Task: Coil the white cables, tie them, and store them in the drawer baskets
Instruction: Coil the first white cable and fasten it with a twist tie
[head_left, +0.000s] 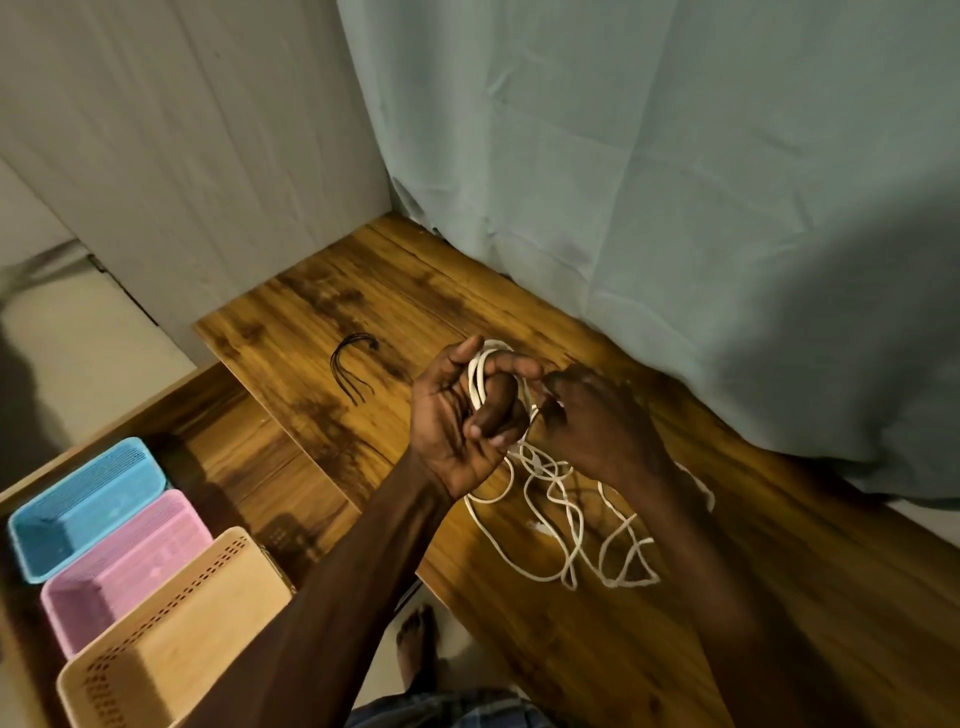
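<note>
A white cable (563, 525) lies in loose tangled loops on the wooden table (363, 312), and part of it is wound in a few turns around the fingers of my left hand (457, 421), which is raised above the table. My right hand (592, 421) is just to the right of the left, pinching the cable strand next to the coil. A small bundle of black ties (353, 369) lies on the table to the left of my hands. In the open drawer at lower left stand a blue basket (78, 514), a pink basket (124, 566) and a beige basket (171, 634).
A pale blue-green curtain (675, 208) hangs along the table's far and right side. A grey wall panel (182, 130) stands behind the drawer. My bare foot (418, 644) shows on the floor below the table edge.
</note>
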